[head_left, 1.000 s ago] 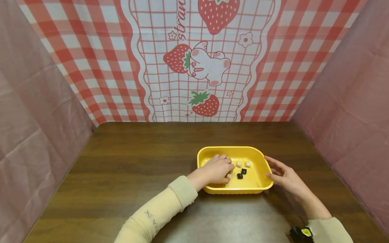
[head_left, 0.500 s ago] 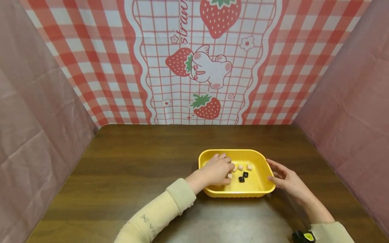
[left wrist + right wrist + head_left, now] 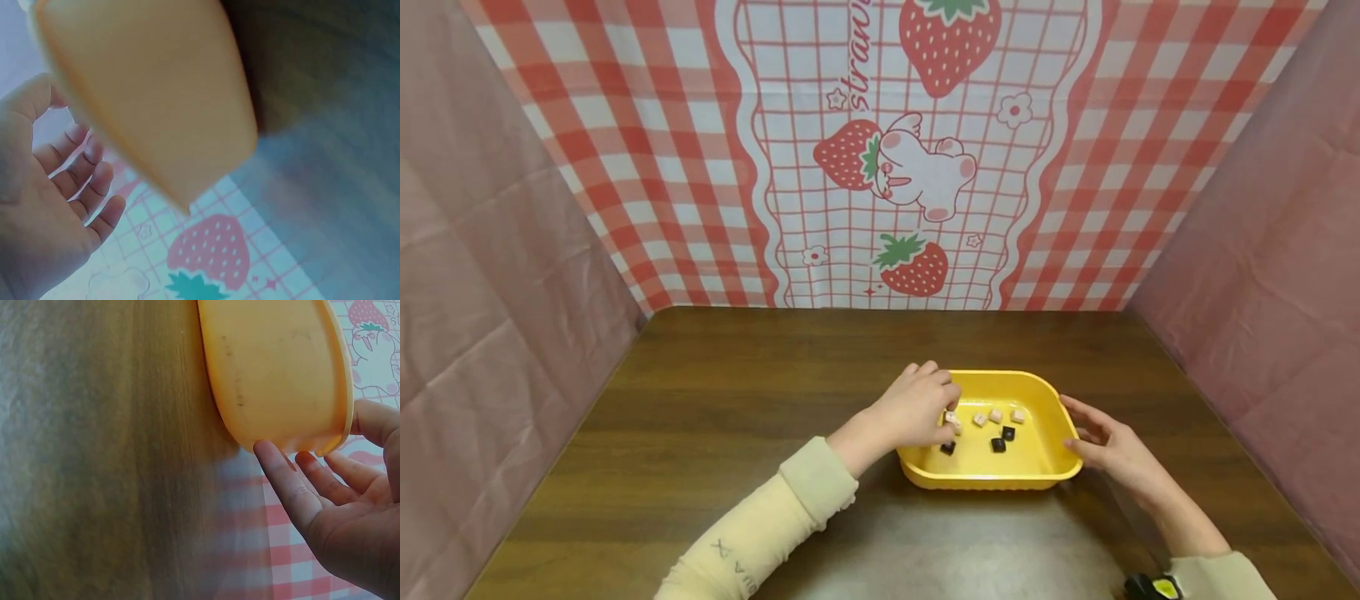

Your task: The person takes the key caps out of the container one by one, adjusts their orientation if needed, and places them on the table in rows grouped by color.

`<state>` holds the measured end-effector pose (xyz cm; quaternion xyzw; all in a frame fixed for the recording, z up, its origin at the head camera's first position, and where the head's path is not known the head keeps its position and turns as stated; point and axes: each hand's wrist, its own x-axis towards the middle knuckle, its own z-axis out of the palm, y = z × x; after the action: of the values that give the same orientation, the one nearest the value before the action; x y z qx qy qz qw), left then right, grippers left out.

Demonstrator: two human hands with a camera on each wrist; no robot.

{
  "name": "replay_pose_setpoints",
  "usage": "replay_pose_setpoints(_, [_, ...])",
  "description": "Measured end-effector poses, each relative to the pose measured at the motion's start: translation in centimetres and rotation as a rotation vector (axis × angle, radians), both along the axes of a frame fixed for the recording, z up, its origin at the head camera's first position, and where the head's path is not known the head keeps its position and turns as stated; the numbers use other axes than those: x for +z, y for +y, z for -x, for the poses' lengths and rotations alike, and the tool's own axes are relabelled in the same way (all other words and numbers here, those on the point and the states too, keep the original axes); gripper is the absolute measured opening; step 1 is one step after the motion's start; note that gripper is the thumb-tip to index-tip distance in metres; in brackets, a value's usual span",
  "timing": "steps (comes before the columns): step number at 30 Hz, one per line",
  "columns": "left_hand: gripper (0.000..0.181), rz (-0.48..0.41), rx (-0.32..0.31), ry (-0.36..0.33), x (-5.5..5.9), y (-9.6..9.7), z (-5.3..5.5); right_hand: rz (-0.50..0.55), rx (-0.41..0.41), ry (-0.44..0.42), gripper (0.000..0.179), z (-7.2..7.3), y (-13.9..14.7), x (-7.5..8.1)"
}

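A yellow plastic tub [image 3: 992,481] stands on the table with several small pale and black cubes inside. My left hand [image 3: 910,408] is over its left end, and a small pale cube [image 3: 952,418] shows between thumb and fingers. Just below that hand lies a black cube [image 3: 948,448]. More pale cubes [image 3: 980,420] and two black cubes [image 3: 997,445] lie toward the middle. My right hand [image 3: 1112,446] holds the tub's right end, thumb over the rim and fingers along the outside wall. In the left wrist view, the tub wall [image 3: 150,81] hides part of the left hand.
The brown wooden table [image 3: 737,400] spreads out around the tub. A strawberry-print cloth [image 3: 887,167] hangs behind it, with pink cloth [image 3: 1262,250] along the sides. A black wrist device [image 3: 1150,587] sits at the right sleeve.
My left hand has moved left and up with the pale cube, uncovering a black cube beneath. My right hand stays at the tub's right end. The head view has shifted slightly.
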<state>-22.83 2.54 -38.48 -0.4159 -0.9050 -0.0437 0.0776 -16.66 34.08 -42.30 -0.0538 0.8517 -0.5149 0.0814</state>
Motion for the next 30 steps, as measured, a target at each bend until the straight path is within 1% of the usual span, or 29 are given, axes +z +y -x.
replay_pose_setpoints(9, [0.018,-0.062,0.046,0.016,2.1,-3.0,0.6,0.012,0.004,0.003,0.069,0.2,0.0,0.0])
replay_pose_setpoints(12, [0.017,-0.082,0.067,0.032,2.6,-4.1,0.9,0.013,0.001,0.007,0.069,0.1,0.0,0.0])
replay_pose_setpoints(14, [0.017,-0.093,0.084,0.043,2.7,-4.8,1.2,0.017,-0.002,0.01,0.069,0.1,0.0,-0.1])
replay_pose_setpoints(18, [0.017,-0.126,0.112,0.065,2.4,-6.2,1.8,0.031,0.002,0.01,0.069,0.1,-0.1,-0.2])
replay_pose_setpoints(21, [0.016,-0.159,0.13,0.077,1.9,-7.3,2.2,0.047,0.005,0.014,0.069,0.0,-0.1,-0.3])
replay_pose_setpoints(23, [0.016,-0.174,0.143,0.071,1.6,-8.0,2.5,0.056,0.005,0.017,0.069,0.0,-0.2,-0.4])
replay_pose_setpoints(27, [0.016,-0.19,0.179,0.038,0.4,-9.2,3.2,0.067,0.004,0.018,0.068,-0.1,-0.3,-0.4])
replay_pose_setpoints(30, [0.016,-0.207,0.203,0.028,-0.9,-9.9,3.7,0.06,0.001,0.021,0.068,-0.1,-0.3,-0.5])
